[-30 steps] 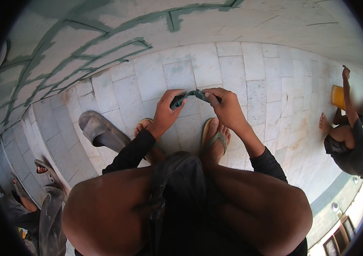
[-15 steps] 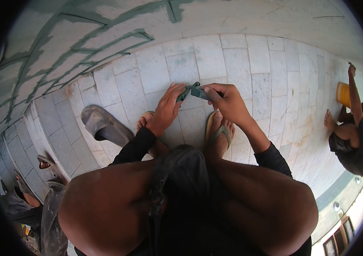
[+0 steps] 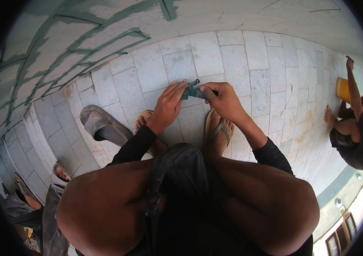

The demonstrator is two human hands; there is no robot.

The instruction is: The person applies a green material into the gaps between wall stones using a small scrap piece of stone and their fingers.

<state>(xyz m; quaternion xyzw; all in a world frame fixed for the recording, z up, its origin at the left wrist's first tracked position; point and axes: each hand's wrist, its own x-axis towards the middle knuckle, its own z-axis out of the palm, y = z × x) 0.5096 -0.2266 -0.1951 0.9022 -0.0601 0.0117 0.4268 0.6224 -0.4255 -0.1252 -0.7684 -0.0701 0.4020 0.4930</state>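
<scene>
A person is crouching over a pale grey floor of rectangular stone tiles (image 3: 207, 55), working with both bare hands just ahead of the knees, well in from the floor's far edge where a pale wall with dark green bands (image 3: 83, 17) is rising. The left hand (image 3: 167, 106) is keeping its fingers nearly straight and close together, and is holding a small dark green, paste-smeared piece (image 3: 185, 94) against their inner side; where its thumb is pressing cannot be told. The right hand (image 3: 225, 101) is pinching a flat, dark grey-green, blade-like piece (image 3: 196, 93) between thumb and curled forefinger, barely parted. The two pieces are meeting between the hands, above the floor, and where one is ending and the other beginning is hard to tell. Beneath, the feet are wearing flip-flops with tan soles and green straps (image 3: 208, 123), and a worn grey rubber slide (image 3: 104, 123) is lying on the tiles beside the left foot. Near the floor's right end, a co-worker in dark clothes (image 3: 354, 147) is stretching an arm toward the wall, beside a yellow bucket (image 3: 342, 89). At lower left, a dusty grey trouser leg (image 3: 54, 215) is showing.
</scene>
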